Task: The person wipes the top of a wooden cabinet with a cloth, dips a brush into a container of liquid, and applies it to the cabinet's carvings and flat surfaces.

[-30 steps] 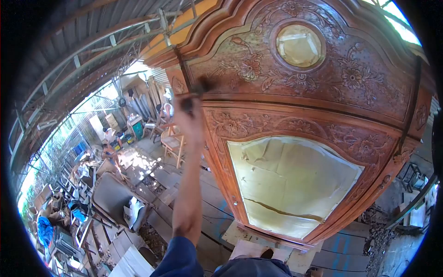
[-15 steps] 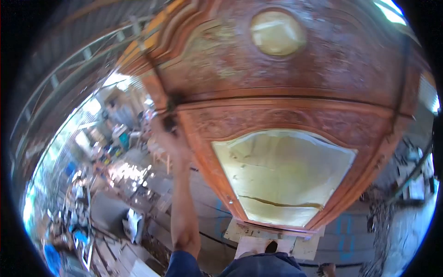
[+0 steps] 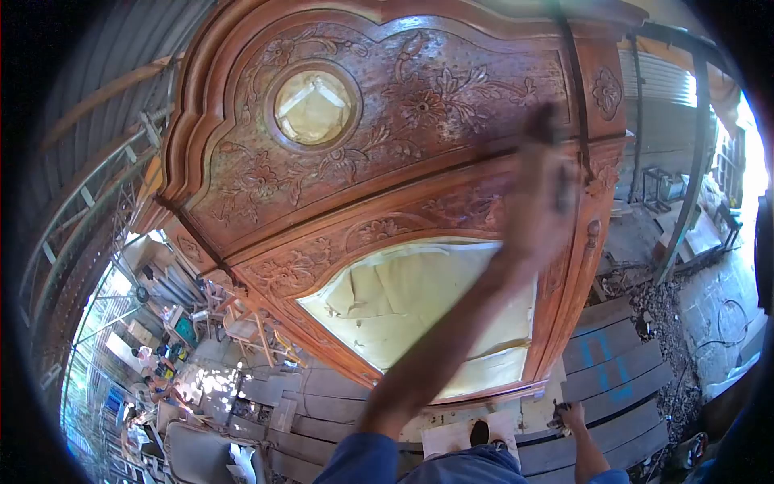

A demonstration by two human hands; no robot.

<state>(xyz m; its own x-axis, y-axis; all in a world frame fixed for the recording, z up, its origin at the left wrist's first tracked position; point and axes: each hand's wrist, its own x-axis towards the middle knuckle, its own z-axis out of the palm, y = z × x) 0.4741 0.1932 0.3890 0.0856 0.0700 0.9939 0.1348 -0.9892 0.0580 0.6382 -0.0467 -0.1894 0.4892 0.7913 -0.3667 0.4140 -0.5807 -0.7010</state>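
Note:
A tall carved reddish-brown wooden cabinet (image 3: 435,194) stands before me, with a pale covered panel (image 3: 419,282) in its front and a pale round inset (image 3: 313,109) in its carved top. My left hand (image 3: 538,202) reaches across to the upper right of the cabinet, blurred by motion. It is closed around a dark object (image 3: 542,125) held against the carved top board; I cannot tell its kind. Low at the right, my right hand (image 3: 576,417) hangs beside the cabinet's base, its fingers closed about something small and dark.
Grey planks (image 3: 625,363) with blue paint marks cover the floor. At left lie a grey chair-like piece (image 3: 201,456), wooden chairs (image 3: 254,331) and scattered clutter. A metal post (image 3: 689,177) rises at right, beside rubble. Corrugated sheeting (image 3: 105,56) hangs overhead.
My left hand has swept from the cabinet's left edge to its upper right with the dark object. The view has shifted, and my right hand shows more fully.

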